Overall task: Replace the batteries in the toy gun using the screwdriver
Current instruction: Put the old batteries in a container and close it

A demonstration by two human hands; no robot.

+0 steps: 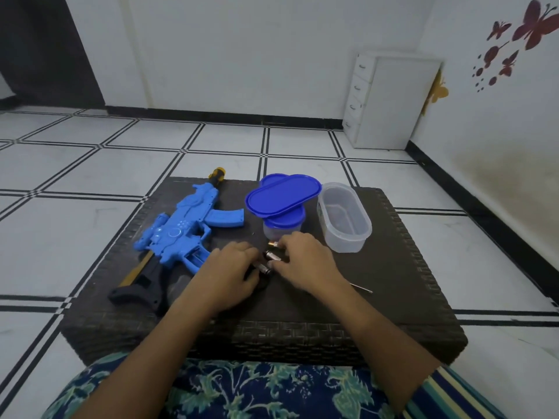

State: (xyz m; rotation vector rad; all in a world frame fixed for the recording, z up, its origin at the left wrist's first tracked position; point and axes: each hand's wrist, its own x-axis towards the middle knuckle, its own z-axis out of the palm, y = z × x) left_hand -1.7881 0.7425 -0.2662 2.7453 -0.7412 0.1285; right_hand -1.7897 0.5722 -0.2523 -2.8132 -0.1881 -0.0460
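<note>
Loose batteries (268, 261) on table (393, 267) between hands, toy gun (181, 225) just left. One cell pinched by right hand (302, 263); grip of left hand (233, 267) not discernible. Cells to be gathered singly, polarity checked; screwdriver (361, 288) seen beside right wrist.

The toy gun (178, 234) is lying on the left part of the table (393, 297), its muzzle pointing toward the far edge and its stock toward the near left corner. To its right, a small container (282, 227) is standing with a loose lid (282, 196) resting on top. An open container (344, 217) is standing just beside it, further right. Before the small container, the batteries (267, 263) are lying between the left hand (233, 267) and the right hand (302, 261). The screwdriver (361, 288) is lying to the right, partly hidden under the right wrist. A drawer unit (390, 101) is standing well behind the table, at the right.
</note>
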